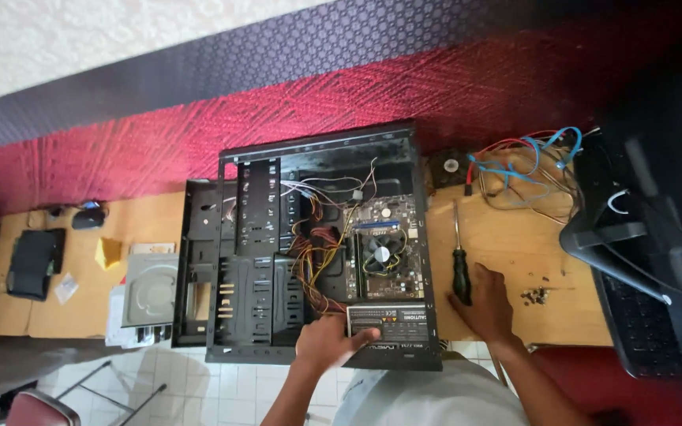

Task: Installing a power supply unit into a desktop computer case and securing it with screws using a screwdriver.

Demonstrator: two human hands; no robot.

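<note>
Both forearms rise from the six o'clock edge of the view, and the left hand (327,341) lies nearest, its fingers spread and pressed flat on the grey power supply (388,322) at the near end of the open computer case (317,237); it rests there and grips nothing. At about three o'clock from it, on the wooden counter (515,244), the right hand (483,304) has its fingers curled about the black handle of a screwdriver (459,264), though how firmly it clamps the handle is hard to judge. That tool's long axis runs roughly from six to twelve o'clock, handle toward the person and shaft pointing away, alongside the right wall of the case. So the right hand is on the tool, and the left is the nearer one to the case interior, where the fan and board (382,254) lie at about one o'clock from it. A small heap of screws (536,296) lies at three o'clock from the right hand. Fingertips on the handle are hidden, and the keyboard and dark objects at far right are blurred.
</note>
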